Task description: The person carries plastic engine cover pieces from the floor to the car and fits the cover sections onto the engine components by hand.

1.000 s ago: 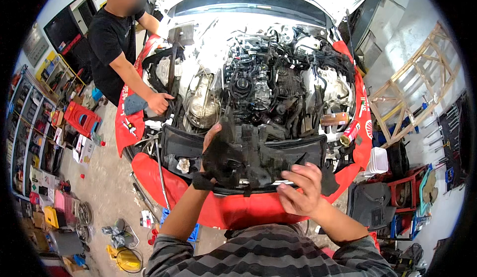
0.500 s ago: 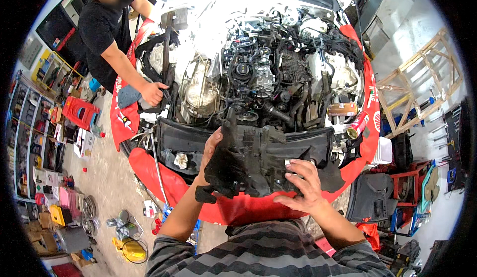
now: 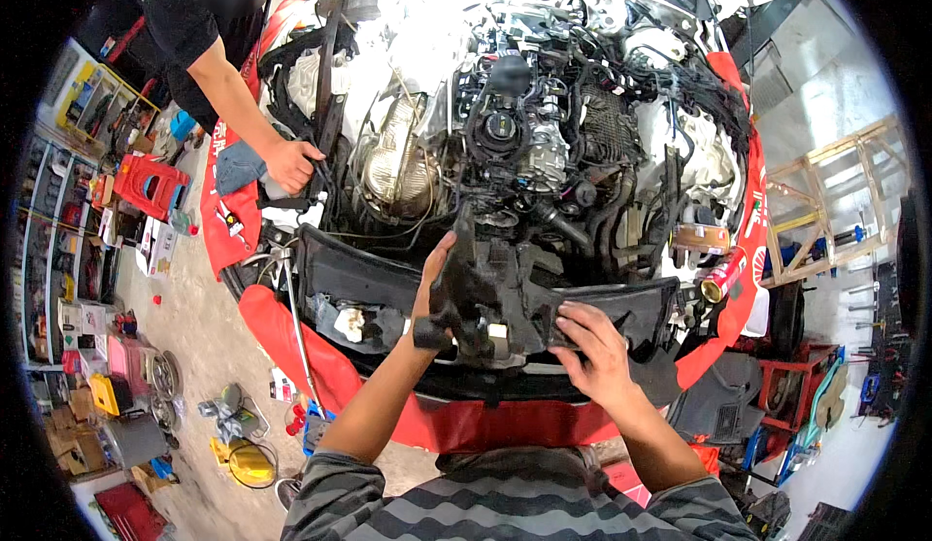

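My left hand grips the left side of a black moulded plastic panel, its fingertips showing along the edge and part of it hidden behind the panel. My right hand holds the panel's right side with bent fingers. The panel is held over the front of an open engine bay, in front of the dark engine and over a black front trim. A metal heat shield lies left of the engine.
A co-worker's hand rests at the bay's left side beside a grey cloth. Red fender covers drape the car. A red can lies on the right. A wooden frame leans at right; cluttered shelves stand left.
My right hand has moved onto the panel's right side and its fingers have bent onto it. The panel has shifted slightly right and tilted. The camera view has moved, carrying the co-worker upward in the picture.
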Motion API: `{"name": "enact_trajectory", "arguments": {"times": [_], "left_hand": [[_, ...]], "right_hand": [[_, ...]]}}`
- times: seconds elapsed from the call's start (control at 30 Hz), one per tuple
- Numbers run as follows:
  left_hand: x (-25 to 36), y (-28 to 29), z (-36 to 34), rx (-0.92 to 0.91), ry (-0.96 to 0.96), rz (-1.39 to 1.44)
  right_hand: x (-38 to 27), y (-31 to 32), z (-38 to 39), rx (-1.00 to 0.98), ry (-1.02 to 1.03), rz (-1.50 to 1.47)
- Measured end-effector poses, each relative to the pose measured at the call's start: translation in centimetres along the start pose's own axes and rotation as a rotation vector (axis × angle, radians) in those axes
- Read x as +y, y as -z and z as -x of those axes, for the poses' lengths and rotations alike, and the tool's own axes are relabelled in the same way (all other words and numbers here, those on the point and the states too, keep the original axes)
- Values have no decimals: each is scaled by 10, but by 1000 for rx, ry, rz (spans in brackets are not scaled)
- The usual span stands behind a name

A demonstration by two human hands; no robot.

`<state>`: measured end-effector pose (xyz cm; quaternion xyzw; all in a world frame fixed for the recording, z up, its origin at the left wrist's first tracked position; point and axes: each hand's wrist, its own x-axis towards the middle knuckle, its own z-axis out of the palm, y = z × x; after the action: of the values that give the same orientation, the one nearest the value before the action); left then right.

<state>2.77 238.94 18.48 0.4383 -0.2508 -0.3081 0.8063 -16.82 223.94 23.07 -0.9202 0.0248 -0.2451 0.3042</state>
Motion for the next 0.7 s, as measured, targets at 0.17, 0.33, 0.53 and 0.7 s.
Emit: {"name": "enact_trajectory", "arguments": {"times": [0.17, 0.33, 0.53, 0.7], "left_hand": [[-35, 47, -46, -36, -296, -836], [-65, 46, -105, 18, 238, -1067], [-94, 52, -145, 126, -31, -1109], [-107, 60, -146, 157, -15, -999]], "right_hand": [[41, -27, -39, 34, -59, -24], [117, -46, -75, 118, -282, -10], [187, -69, -117, 277, -358, 15], [186, -61, -132, 311, -274, 27]]}}
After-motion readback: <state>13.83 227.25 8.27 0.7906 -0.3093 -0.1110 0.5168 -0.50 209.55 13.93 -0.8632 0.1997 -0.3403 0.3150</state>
